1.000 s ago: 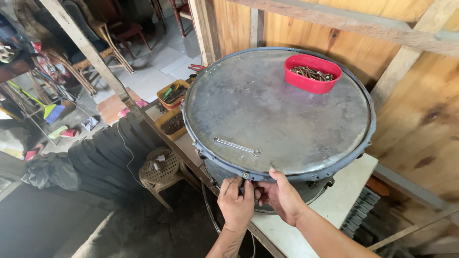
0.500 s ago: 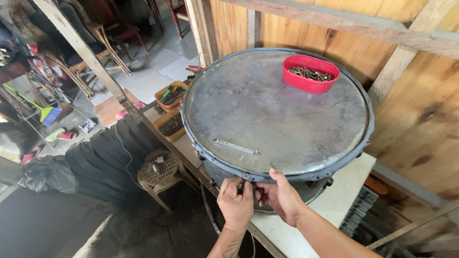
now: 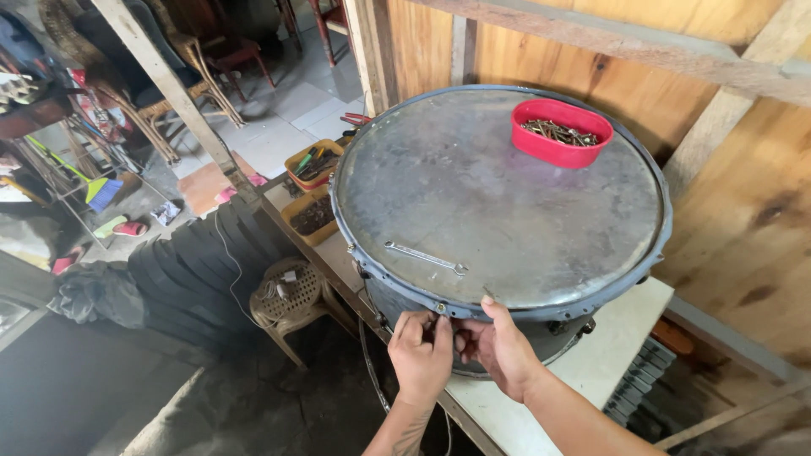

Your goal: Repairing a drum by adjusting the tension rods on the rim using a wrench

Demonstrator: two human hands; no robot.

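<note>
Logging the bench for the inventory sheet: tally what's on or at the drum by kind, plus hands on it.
Drum: 1
Red tray of metal bits: 1
Wrench on the drumhead: 1
Hands on the near rim: 2, left hand and right hand
Total: 5

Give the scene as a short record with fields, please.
surface: white table
main thing: large drum, lying flat on the table
on drum head: wrench; red tub of small metal parts
left hand: fingers at drum's near rim
right hand: thumb on rim, fingers on the side below
beside table: two boxes; stool
</note>
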